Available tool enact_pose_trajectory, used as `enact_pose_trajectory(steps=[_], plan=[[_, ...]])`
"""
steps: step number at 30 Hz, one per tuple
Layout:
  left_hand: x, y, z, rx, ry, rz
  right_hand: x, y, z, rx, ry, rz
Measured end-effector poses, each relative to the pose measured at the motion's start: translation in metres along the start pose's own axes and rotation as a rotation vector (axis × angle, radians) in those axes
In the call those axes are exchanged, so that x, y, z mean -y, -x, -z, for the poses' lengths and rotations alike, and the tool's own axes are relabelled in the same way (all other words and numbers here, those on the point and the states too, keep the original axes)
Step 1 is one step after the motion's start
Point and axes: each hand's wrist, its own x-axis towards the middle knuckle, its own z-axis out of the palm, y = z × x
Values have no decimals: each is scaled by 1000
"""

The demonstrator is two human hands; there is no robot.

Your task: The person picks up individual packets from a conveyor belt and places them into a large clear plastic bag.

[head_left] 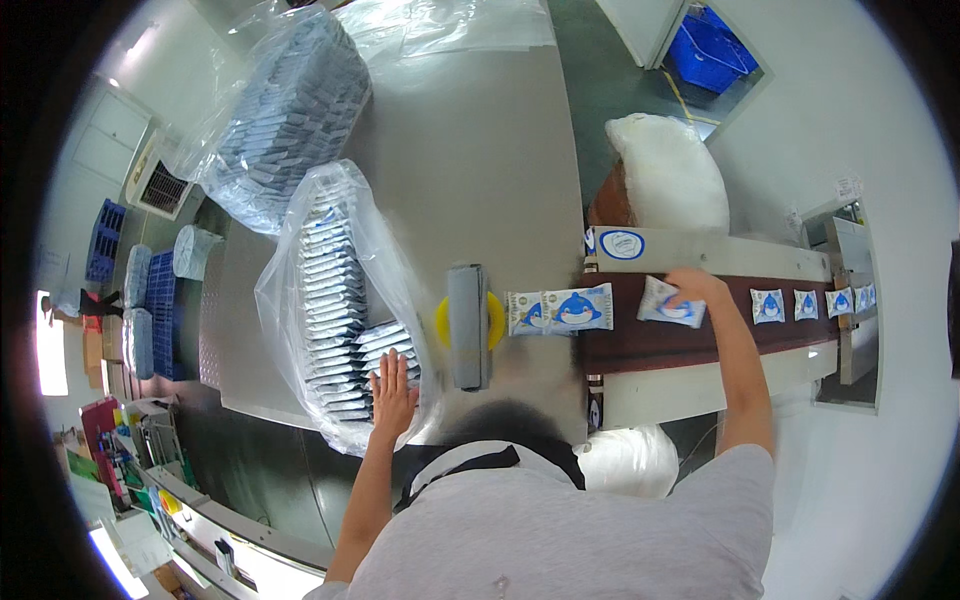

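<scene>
My left hand [393, 395] lies with fingers stretched out against the short row of packets [385, 345] inside an open clear plastic bag [290, 290]. Beside that short row, a longer row of packets [330, 310] stands on edge in the same bag. Over the dark red conveyor belt [630, 345], my right hand [697, 287] has its fingers closed on the upper right part of a white and blue packet [668, 303], which is tilted. Two overlapping packets [575, 308] lie at the belt's table end, just left of it.
A grey bar [467, 325] lies across a yellow disc [497, 320] on the metal table [480, 150]. Several packets [767, 306] sit spaced along the belt toward a wall opening. A large packed bag [290, 120] stands at the far left. White bulky sacks [672, 175] flank the conveyor.
</scene>
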Motion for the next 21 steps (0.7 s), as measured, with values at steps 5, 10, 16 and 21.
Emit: enact_pose_trajectory(steps=[5, 10, 16, 21], plan=[[7, 8, -5, -11, 12, 22, 135, -75, 33, -162, -81, 507], [8, 2, -5, -34, 11, -6, 193, -145, -6, -10, -257, 461], [11, 5, -13, -57, 43, 14, 255, -73, -68, -295, -3, 33], [10, 4, -14, -99, 54, -3, 300, -16, -167, -847, 317, 99]])
